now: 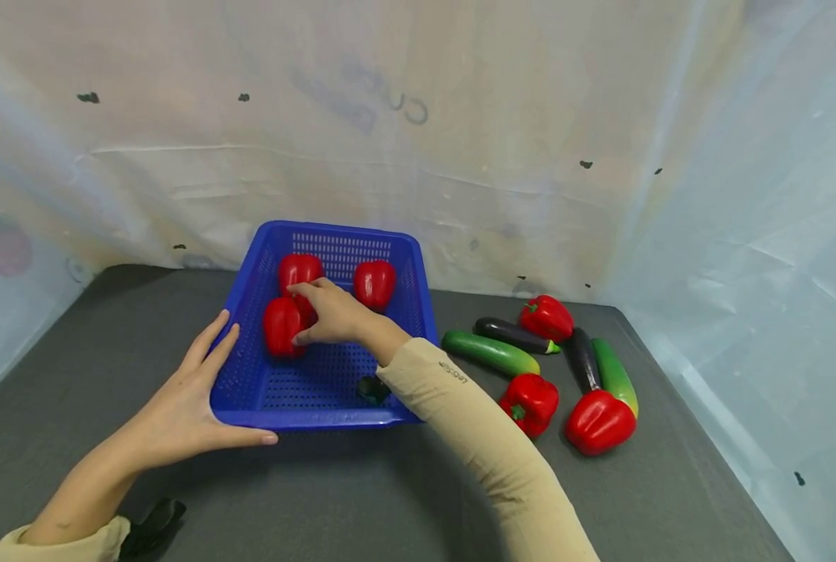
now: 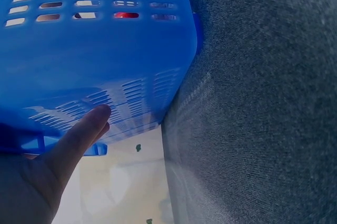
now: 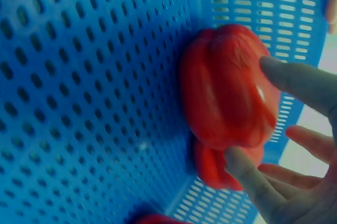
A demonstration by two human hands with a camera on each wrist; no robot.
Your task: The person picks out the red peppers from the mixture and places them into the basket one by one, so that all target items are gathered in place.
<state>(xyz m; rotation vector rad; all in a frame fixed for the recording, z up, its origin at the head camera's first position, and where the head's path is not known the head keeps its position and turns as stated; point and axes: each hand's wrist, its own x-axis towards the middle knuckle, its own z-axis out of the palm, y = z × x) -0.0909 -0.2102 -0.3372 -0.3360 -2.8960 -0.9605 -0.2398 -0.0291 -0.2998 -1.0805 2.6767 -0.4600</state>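
A blue perforated basket (image 1: 319, 425) holds three red bell peppers. My right hand (image 1: 336, 312) reaches inside, thumb and a fingertip against the nearest left bell pepper (image 1: 281, 328); the right wrist view shows this bell pepper (image 3: 229, 87) between the spread thumb and finger, the other fingers extended away from it. A second bell pepper (image 1: 300, 268) lies just behind, and a third bell pepper (image 1: 374, 282) sits toward the back right. At the basket's front left corner, my left hand (image 1: 182, 406) rests with fairly straight fingers along the left side and the thumb along the front wall.
Right of the basket on the dark grey table (image 1: 361, 499) lie two zucchinis (image 1: 491, 353), two eggplants (image 1: 516, 334) and three more red bell peppers (image 1: 600, 421). A pale plastic sheet (image 1: 460, 156) hangs behind the table and at its sides.
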